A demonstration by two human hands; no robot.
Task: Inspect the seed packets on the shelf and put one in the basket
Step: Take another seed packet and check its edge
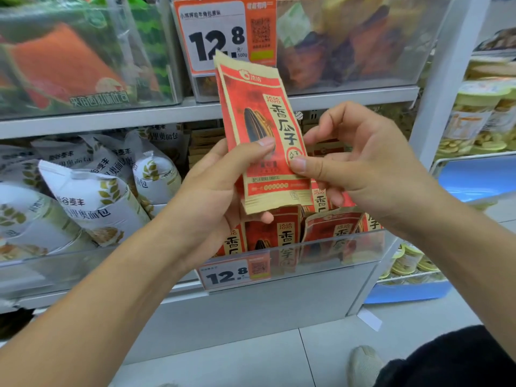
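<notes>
A red and tan sunflower seed packet (259,121) stands upright in front of the shelf, with a second packet's edge showing just behind it. My left hand (220,185) grips its lower left part, thumb across the front. My right hand (363,166) pinches its lower right edge with thumb on the front. Several more seed packets (290,230) stand in the clear-fronted shelf bin (335,255) just below. No basket is in view.
White bread bags (92,199) fill the bin to the left. Price tags (223,34) reading 12.8 hang on the upper and lower shelves. Clear bins with other snacks sit above. Jars (474,118) stand on the right rack. Grey floor tiles lie below.
</notes>
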